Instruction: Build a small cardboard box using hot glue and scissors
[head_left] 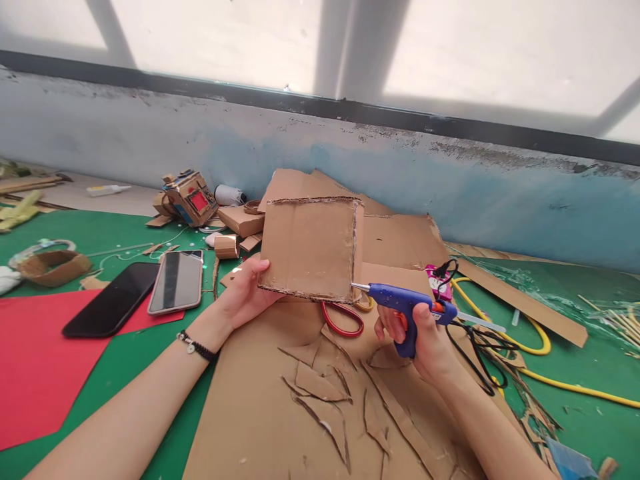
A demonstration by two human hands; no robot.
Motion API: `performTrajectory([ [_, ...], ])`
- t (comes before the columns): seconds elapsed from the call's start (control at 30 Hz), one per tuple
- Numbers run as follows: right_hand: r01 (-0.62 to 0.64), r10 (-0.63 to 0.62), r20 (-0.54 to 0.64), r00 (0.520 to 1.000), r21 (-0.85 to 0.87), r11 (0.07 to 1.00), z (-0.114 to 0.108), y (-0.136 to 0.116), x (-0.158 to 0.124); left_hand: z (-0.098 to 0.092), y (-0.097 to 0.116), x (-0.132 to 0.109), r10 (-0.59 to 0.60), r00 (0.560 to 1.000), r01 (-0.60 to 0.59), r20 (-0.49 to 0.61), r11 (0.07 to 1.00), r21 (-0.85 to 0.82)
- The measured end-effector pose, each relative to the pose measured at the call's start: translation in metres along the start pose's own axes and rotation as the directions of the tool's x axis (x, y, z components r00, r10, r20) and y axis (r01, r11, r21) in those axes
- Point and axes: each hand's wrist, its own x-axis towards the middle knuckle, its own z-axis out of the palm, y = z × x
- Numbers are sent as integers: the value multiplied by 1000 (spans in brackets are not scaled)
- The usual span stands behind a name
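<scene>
My left hand (249, 291) grips the lower left corner of a square cardboard piece (310, 250), thumb on its near face, holding it raised. Glue-like residue runs along its top and right edges. In my right hand (417, 337) is a blue hot glue gun (400, 303) with a glue stick out of its back. Its metal nozzle points left and meets the lower right corner of the piece; I cannot tell whether it touches. Behind and below that corner lie red-handled scissors (345, 322), partly hidden. A big cardboard sheet (240, 413) with scraps (320, 383) lies underneath.
Two phones (113, 300) (176, 283) rest on the left near red paper (40, 353). A small cardboard model (190, 199) stands at the back left. On the right are a black cord (480, 357), a yellow cable (580, 388) and a cardboard strip (525, 300).
</scene>
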Motion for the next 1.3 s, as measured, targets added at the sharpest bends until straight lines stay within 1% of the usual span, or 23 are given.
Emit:
performTrajectory([
  [0.13, 8, -8, -22, 1000, 2, 1000, 0, -2, 1, 0, 0, 0, 7, 1000, -8, 24, 1000, 20],
  [0.2, 7, -7, -16, 1000, 1, 1000, 0, -3, 1, 0, -1, 0, 9, 1000, -9, 28, 1000, 25],
  [0.43, 4, -4, -32, 999, 12, 1000, 2, -5, 1, 2, 0, 0, 2, 1000, -2, -5, 1000, 30],
  [0.67, 2, -3, -26, 1000, -11, 1000, 2, -5, 0, 5, 2, -2, -3, 999, 3, 39, 1000, 9],
  [1.07, 8, -8, -17, 1000, -17, 1000, 1, -4, 0, 4, 2, 0, -8, 1000, 8, -7, 1000, -12],
  [1.3, 7, -7, -21, 1000, -7, 1000, 1, -4, 0, 1, 0, 1, -8, 1000, 8, 9, 1000, -27],
])
